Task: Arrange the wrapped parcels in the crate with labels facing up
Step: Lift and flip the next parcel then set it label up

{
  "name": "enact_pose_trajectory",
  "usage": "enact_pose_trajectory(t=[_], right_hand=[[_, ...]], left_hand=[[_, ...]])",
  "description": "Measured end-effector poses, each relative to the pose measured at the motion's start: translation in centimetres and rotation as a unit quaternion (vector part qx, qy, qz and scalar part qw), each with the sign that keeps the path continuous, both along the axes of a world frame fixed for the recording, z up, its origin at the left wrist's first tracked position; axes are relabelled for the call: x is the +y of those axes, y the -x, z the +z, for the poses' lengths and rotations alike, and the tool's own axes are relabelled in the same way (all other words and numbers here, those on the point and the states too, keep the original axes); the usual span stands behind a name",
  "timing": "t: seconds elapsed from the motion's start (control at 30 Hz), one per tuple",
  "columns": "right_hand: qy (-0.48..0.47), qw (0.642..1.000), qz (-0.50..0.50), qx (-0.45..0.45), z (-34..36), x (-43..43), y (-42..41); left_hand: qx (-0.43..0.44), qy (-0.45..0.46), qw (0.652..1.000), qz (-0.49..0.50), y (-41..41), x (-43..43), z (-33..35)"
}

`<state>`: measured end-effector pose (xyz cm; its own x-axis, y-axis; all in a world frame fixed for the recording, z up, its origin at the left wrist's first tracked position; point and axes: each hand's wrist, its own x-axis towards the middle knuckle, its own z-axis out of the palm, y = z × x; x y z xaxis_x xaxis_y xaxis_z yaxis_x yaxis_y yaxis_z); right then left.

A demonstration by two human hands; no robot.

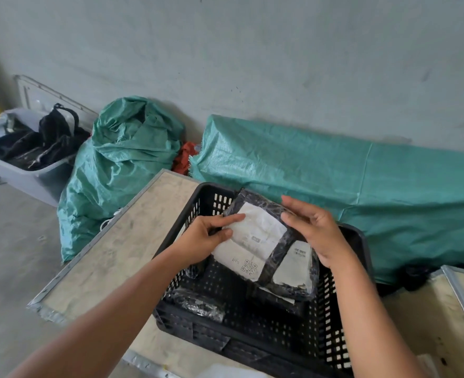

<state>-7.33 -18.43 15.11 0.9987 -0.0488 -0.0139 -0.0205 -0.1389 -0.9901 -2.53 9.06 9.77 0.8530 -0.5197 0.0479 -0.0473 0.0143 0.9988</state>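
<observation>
We see bare floor left in the black perforated plastic crate (331, 317). Our left hand (201, 241) and right hand (318, 233) pinch the black-wrapped white-labelled parcel (258, 241) by opposite edges, seemingly above another.

two bare forearms in shot, no sleeves, no gloves; left hand (202, 240) and right hand (318, 233) carry no rings.

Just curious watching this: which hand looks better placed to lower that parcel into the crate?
Probably the left hand: it pinches the held parcel at its edge, while the right hand only steadies its far side above the black crate.
</observation>
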Motion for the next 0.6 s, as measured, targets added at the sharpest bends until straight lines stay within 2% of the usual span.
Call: enact_pose_trajectory(t=[0.07,0.2,0.27,0.33,0.47,0.6], right_hand=[[0.034,0.999,-0.001,0.018,-1.5,0.4,0.2],[0.171,0.981,0.005,0.088,-5.1,3.0,-0.2],[0.164,0.981,-0.040,0.098,-6.8,4.5,-1.0],[0.173,0.975,-0.072,0.122,-8.2,5.8,-1.7],[0.223,0.960,-0.081,0.151,-10.5,7.9,-3.2],[0.271,0.943,-0.051,0.187,-12.8,9.4,-3.8]], left_hand=[[0.034,0.003,0.999,0.032,-0.7,-0.2,-1.4],[0.123,0.013,0.988,0.090,-2.1,-1.5,-3.7],[0.103,-0.054,0.989,0.092,-2.6,-2.1,-4.6],[0.070,-0.159,0.982,0.073,-2.9,-2.6,-5.6],[0.080,-0.338,0.938,0.017,-3.3,-3.0,-7.7],[0.039,-0.420,0.905,-0.053,-3.8,-2.2,-9.3]])
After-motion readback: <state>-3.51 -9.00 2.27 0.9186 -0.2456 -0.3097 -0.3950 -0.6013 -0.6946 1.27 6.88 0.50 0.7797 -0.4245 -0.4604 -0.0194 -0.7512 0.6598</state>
